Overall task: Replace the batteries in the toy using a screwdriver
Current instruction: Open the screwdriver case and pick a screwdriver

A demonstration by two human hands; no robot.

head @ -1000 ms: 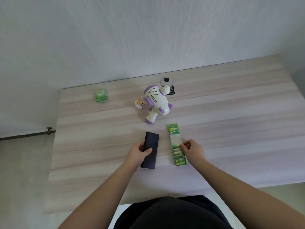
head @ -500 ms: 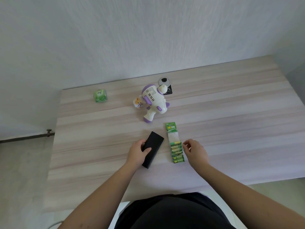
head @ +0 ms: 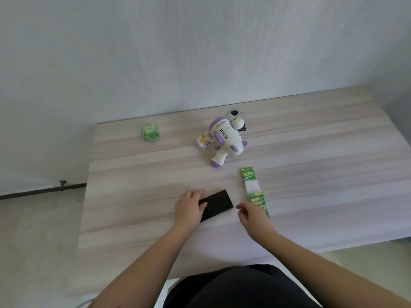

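A white and purple toy gun [head: 224,140] lies on its side at the middle of the wooden table [head: 311,163]. A green strip pack of batteries [head: 253,190] lies below and right of it. My left hand [head: 190,207] grips the left end of a flat black case [head: 216,204], thumb on top. My right hand [head: 253,215] hovers between the case and the battery pack, fingers loosely curled, holding nothing. It covers the pack's lower end. No screwdriver is visible.
A small green packet [head: 150,132] sits at the far left of the table. A black and white round object [head: 234,115] lies behind the toy near the wall. A small printed piece [head: 204,141] lies against the toy's left side.
My left hand has turned the black case from upright to nearly crosswise. My right hand has let go of the battery pack and moved left toward the case.
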